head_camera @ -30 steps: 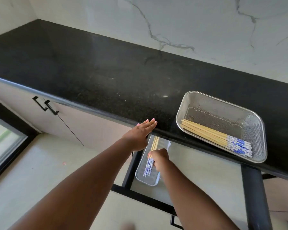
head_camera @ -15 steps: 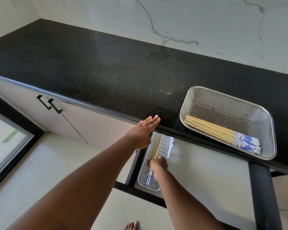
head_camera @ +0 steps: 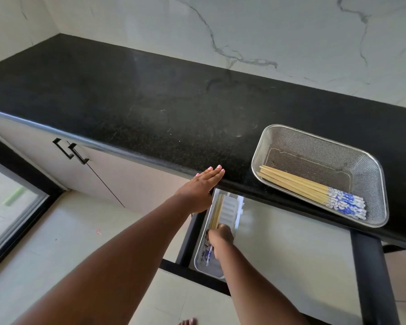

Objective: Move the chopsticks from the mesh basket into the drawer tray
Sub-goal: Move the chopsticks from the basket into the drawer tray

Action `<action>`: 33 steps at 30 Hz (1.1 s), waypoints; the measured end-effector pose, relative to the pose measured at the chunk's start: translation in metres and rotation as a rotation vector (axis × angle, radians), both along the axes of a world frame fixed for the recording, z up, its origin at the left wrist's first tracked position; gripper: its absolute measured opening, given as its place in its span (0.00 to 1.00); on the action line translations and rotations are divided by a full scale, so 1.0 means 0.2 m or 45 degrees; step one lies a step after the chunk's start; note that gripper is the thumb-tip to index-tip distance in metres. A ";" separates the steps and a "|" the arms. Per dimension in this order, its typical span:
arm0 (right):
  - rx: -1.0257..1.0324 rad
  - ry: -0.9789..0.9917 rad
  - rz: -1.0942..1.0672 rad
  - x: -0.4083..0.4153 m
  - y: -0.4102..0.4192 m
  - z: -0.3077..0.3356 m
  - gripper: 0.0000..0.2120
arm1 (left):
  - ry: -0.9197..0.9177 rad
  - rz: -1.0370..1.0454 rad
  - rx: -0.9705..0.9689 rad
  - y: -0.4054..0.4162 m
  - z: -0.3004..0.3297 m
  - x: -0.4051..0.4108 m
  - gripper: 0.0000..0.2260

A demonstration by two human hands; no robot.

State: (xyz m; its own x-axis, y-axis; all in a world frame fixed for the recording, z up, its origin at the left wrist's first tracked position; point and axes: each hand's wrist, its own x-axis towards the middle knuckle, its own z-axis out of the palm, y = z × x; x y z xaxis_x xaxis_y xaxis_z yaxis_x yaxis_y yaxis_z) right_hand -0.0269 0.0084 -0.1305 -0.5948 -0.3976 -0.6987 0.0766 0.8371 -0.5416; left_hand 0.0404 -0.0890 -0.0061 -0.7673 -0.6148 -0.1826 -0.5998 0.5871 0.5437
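A steel mesh basket [head_camera: 375,184] sits on the black counter at the right, holding several bamboo chopsticks [head_camera: 298,185] with blue-and-white patterned ends. Below the counter's edge, a white plastic tray [head_camera: 230,207] lies at the left side of the open drawer [head_camera: 291,235]. A bundle of chopsticks [head_camera: 216,213] lies lengthwise in the tray, and my right hand [head_camera: 220,238] is closed over its middle. My left hand [head_camera: 201,188] rests flat on the counter's front edge, fingers together, holding nothing.
The black counter [head_camera: 138,102] runs from left to right under a marble wall. Two cabinet doors with black handles [head_camera: 72,152] stand to the left of the drawer. The drawer's black frame [head_camera: 373,277] borders it on the right. My bare toes [head_camera: 188,322] show on the floor.
My right hand has drawn slightly toward the near end of the tray with the chopstick bundle under it. My left hand stays on the counter edge.
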 end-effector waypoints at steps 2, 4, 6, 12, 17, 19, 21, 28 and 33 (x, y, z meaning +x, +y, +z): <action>0.016 0.027 0.060 -0.01 0.00 -0.01 0.16 | 0.002 -0.001 0.003 0.00 0.00 0.00 0.37; 0.024 0.062 0.109 -0.02 0.01 -0.02 0.13 | 0.001 -0.003 -0.001 0.00 0.00 0.00 0.37; 0.046 0.102 0.163 -0.03 0.02 -0.01 0.13 | 0.001 0.000 -0.006 0.00 0.00 0.00 0.37; 0.124 0.204 0.421 -0.03 0.05 0.08 0.15 | 0.003 0.018 -0.013 0.01 0.00 -0.01 0.38; -0.031 0.247 0.587 -0.12 0.06 0.33 0.09 | 0.015 0.035 -0.035 0.02 0.00 -0.01 0.37; -0.181 0.303 0.603 -0.20 0.10 0.46 0.12 | 0.028 0.048 -0.055 0.03 -0.01 -0.02 0.37; -0.326 0.415 0.652 -0.30 0.14 0.60 0.09 | 0.037 0.063 -0.061 0.03 -0.01 -0.02 0.37; -0.801 0.507 0.411 -0.78 0.29 1.09 0.11 | 0.066 0.083 -0.111 0.05 -0.05 -0.01 0.36; -0.603 0.849 0.423 -1.12 0.29 1.20 0.07 | 0.056 0.104 -0.157 0.06 -0.04 -0.02 0.35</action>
